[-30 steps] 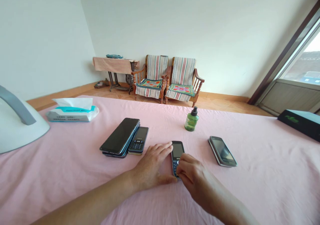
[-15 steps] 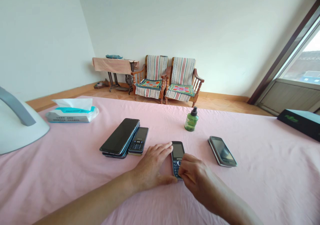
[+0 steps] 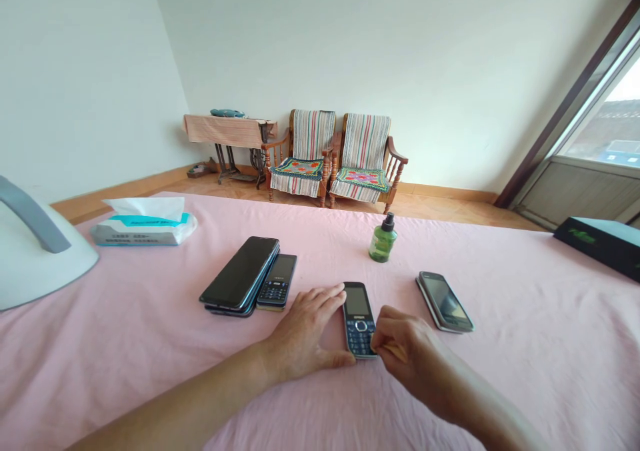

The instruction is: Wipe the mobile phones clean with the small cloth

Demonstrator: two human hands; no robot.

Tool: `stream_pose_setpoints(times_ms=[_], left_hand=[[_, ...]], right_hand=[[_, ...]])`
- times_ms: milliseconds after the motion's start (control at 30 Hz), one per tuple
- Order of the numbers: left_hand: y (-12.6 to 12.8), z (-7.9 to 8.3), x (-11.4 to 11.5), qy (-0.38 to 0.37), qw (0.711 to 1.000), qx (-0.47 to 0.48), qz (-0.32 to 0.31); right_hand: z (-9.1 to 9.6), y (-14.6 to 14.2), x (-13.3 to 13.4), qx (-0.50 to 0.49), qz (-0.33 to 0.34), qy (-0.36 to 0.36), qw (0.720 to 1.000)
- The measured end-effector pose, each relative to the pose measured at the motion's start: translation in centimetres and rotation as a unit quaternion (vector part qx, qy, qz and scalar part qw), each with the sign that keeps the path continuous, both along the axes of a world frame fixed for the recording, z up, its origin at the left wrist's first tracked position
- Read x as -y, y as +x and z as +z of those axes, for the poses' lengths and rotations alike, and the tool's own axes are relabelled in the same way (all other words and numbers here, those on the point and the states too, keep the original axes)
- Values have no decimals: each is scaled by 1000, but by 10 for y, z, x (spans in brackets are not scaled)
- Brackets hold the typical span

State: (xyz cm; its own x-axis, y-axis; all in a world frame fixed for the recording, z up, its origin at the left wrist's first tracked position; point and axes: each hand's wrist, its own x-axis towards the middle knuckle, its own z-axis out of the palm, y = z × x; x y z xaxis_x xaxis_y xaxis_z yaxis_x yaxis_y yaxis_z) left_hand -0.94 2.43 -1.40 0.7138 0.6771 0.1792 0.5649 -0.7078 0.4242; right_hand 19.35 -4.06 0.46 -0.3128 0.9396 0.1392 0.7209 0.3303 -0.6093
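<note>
A dark keypad phone [image 3: 359, 314] lies face up on the pink tablecloth in front of me. My left hand [image 3: 307, 334] steadies it, the fingertips at its upper left edge and the thumb at its bottom edge. Over the phone's lower right corner my right hand [image 3: 407, 347] is closed in a pinch. A small yellowish piece shows between its fingers, but most of it is hidden and I cannot make out its kind. Left of my hands, a second keypad phone [image 3: 278, 283] lies against a stack of black smartphones [image 3: 243, 274].
A green spray bottle [image 3: 383, 241] stands beyond the phone. To the right lie stacked phones [image 3: 445, 302] and a black box [image 3: 595, 247]. On the left are a tissue pack [image 3: 143, 231] and a white appliance [image 3: 45, 257]. Two wooden chairs [image 3: 363, 161] stand by the wall.
My right hand has shifted slightly right, uncovering more of the phone's keypad. The yellowish piece now shows in its fingers. My left hand and the phone stay in place.
</note>
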Motion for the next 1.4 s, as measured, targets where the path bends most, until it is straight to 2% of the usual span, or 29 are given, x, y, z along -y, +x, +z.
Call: stream_pose_setpoints(times_ms=[167, 467, 767, 933, 1100, 1267, 1400], left_hand=[[-1, 0, 0, -3, 1000, 0, -5], [-1, -3, -1, 1, 1000, 16, -9], [-2, -4, -1, 2, 1000, 18, -5], [-1, -3, -1, -6, 1000, 17, -7], [-1, 0, 1, -8, 1000, 15, 0], [-1, -2, 0, -7, 1000, 11, -5], [-1, -2, 0, 0, 1000, 8, -4]], right_hand=[[2, 10, 1, 8, 0, -1, 1000], [-5, -10, -8, -11, 4, 45, 999], [3, -12, -3, 4, 23, 9, 1000], [1, -11, -4, 1, 2, 35, 999], [3, -12, -2, 7, 25, 5, 1000], [-3, -12, -3, 9, -1, 31, 999], [0, -9, 0, -5, 38, 7, 999]])
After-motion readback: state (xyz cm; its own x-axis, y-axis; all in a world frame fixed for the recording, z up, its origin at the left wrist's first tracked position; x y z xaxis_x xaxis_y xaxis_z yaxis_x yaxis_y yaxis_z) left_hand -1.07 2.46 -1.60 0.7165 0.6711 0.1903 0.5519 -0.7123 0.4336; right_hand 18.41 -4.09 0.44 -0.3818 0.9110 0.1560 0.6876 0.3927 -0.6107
